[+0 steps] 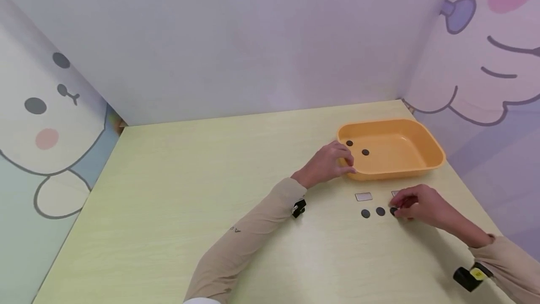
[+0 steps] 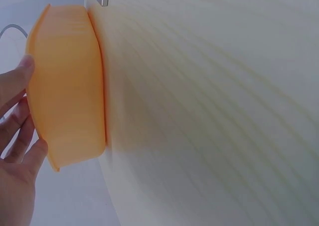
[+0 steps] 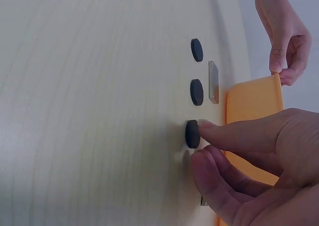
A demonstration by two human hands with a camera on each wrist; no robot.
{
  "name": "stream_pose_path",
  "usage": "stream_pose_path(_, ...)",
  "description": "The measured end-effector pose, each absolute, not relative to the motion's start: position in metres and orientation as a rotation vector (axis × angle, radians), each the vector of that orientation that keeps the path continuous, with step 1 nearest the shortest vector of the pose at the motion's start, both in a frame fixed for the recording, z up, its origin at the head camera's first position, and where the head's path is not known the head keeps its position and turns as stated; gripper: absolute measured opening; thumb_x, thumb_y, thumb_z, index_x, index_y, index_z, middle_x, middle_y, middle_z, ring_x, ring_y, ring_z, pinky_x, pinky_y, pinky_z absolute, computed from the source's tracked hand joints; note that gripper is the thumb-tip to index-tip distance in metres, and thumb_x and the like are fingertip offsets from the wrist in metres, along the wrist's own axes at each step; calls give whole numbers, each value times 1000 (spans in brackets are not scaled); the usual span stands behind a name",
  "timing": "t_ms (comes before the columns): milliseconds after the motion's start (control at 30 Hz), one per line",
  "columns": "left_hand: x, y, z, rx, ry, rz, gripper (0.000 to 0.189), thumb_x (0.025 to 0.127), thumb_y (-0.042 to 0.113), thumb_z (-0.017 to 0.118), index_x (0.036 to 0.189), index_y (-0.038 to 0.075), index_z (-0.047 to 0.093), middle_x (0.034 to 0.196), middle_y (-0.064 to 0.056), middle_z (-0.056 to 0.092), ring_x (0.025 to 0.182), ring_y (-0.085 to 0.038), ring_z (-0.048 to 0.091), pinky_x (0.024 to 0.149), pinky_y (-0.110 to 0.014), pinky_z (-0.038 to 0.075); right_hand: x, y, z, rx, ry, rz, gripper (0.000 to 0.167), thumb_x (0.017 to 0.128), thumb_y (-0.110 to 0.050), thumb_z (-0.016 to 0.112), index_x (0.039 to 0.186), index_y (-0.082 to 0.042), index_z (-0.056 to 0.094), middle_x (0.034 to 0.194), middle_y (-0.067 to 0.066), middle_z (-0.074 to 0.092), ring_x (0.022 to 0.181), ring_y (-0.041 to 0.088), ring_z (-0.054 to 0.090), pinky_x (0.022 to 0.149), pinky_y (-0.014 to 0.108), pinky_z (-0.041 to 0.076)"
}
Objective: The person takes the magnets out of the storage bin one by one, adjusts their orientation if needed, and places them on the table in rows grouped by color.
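My left hand [image 1: 326,163] grips the near-left rim of an orange plastic basin [image 1: 392,158], thumb and fingers on either side of its edge. My right hand [image 1: 423,205] pinches a small black disc [image 3: 193,134] lying flat on the table, the thumb tip at its edge and the index finger close beside it. Two more black discs, a middle one [image 1: 380,211] and a left one [image 1: 365,213], continue the row. Inside the basin lie a dark disc [image 1: 349,143] by the left wall and another disc [image 1: 365,152] on the floor.
A silver rectangular plate [image 1: 363,196] lies between the disc row and the basin. A second silver plate [image 1: 395,193] is partly hidden behind my right fingers. The pale wooden table [image 1: 190,191] meets a plain wall [image 1: 253,50] at the back, with cartoon-covered walls at both sides.
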State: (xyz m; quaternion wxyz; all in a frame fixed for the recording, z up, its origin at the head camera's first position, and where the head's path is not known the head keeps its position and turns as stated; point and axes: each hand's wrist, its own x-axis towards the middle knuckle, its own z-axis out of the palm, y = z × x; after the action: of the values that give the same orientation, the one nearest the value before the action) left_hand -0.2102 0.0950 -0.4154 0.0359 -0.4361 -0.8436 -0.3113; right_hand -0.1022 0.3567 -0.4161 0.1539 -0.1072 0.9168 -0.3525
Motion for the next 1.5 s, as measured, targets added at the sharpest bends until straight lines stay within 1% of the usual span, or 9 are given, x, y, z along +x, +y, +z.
stream_pose_path(133,-212,95,-416,-1334,-2594,-944,17,83,32,73,86,15,71,94,8,64,96,-7,50,92,-13,33,-107,360,-408,-382,2645,-1026,18,75,-2,77,92,-1,70,82,4,66,65,6,55,53,26,49)
stream_pose_path(300,-213,93,-415,-1325,-2601,-952,17,82,32,74,86,15,71,94,9,64,96,-7,50,92,-13,33,-113,364,-397,-454,2606,-1127,20,79,-5,75,96,3,68,80,8,66,66,9,60,53,29,50)
stream_pose_path(367,-213,93,-415,-1323,-2601,-961,17,82,31,74,86,15,71,94,8,64,96,-8,51,92,-14,34,-115,365,-392,-442,2591,-1164,21,80,-6,74,98,4,67,83,9,67,68,11,62,54,30,51)
stream_pose_path(500,-214,94,-417,-1326,-2602,-960,17,82,31,74,85,15,71,93,9,64,95,-7,51,92,-13,33,-118,367,-381,-340,2572,-1237,22,82,-7,73,100,4,66,86,5,68,71,15,65,58,31,53)
stream_pose_path(700,-214,95,-420,-1347,-2594,-942,16,81,32,75,84,16,71,91,10,63,95,-6,50,91,-13,33,-122,373,-370,-348,2512,-1370,15,85,-4,69,101,-2,68,89,3,70,72,19,65,61,32,53)
stream_pose_path(900,-212,94,-420,-1357,-2588,-917,17,82,32,75,85,16,71,91,11,62,96,-6,50,93,-12,32,-130,382,-368,-305,2456,-1397,25,89,-7,65,112,3,61,101,2,69,80,21,65,69,30,52)
stream_pose_path(1067,-210,94,-419,-1357,-2591,-915,17,82,33,74,85,16,71,93,10,63,97,-6,50,93,-12,31,-139,386,-369,-253,2473,-1363,29,91,-12,64,116,2,59,104,3,69,81,25,64,71,26,49)
stream_pose_path(1200,-210,95,-417,-1370,-2555,-906,18,82,32,75,84,15,71,92,9,64,96,-6,51,92,-11,32,-147,387,-370,-205,2477,-1360,30,91,-15,65,117,0,60,103,-2,69,82,23,64,72,25,49)
stream_pose_path(1500,-210,95,-417,-1359,-2569,-893,18,81,33,75,85,16,71,92,10,63,96,-5,50,90,-10,33,-164,383,-375,-170,2394,-1493,20,91,-10,64,111,-9,66,100,-9,68,83,14,64,71,27,51)
